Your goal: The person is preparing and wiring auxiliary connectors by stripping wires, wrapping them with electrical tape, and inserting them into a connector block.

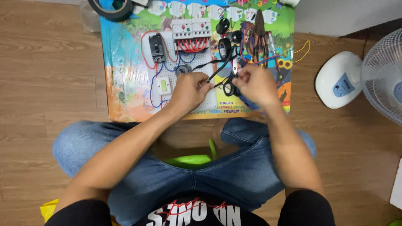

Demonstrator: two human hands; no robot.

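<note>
Black wire [217,79], stretched between two hands above the near edge of a low table. Near first: blue-jeaned knees spread wide, with a green stool [190,159] showing between them. Then the forearms, converging forward. Left hand [189,90] clenched, thumb and fingertips pinched on the wire's left part. Right hand [253,86] curled likewise, gripping the wire's other part just beside a small black ring [228,88] (whether roll of tape or a loop of cable, could not tell). Hands close together, not touching, the wire taut across the gap.

Beneath them, a small table [119,92] covered in a colourful cartoon print. On it, a white perforated board [176,75] carrying a black breaker [157,47] at its left, a pair of white-and-grey breakers [192,29] at its far edge with red wires [192,45] fanning out under them, a blue wire [153,83] looping down the left part, and a pale switch [163,86] at the near left corner. Right of the board, pliers [258,39] among several black round parts [225,46].

Farther off, a roll of black tape [112,8] at the table's far left corner. Well to the right, on the wood floor, a white fan [377,75], its base near the table and its grille at the frame's edge.
</note>
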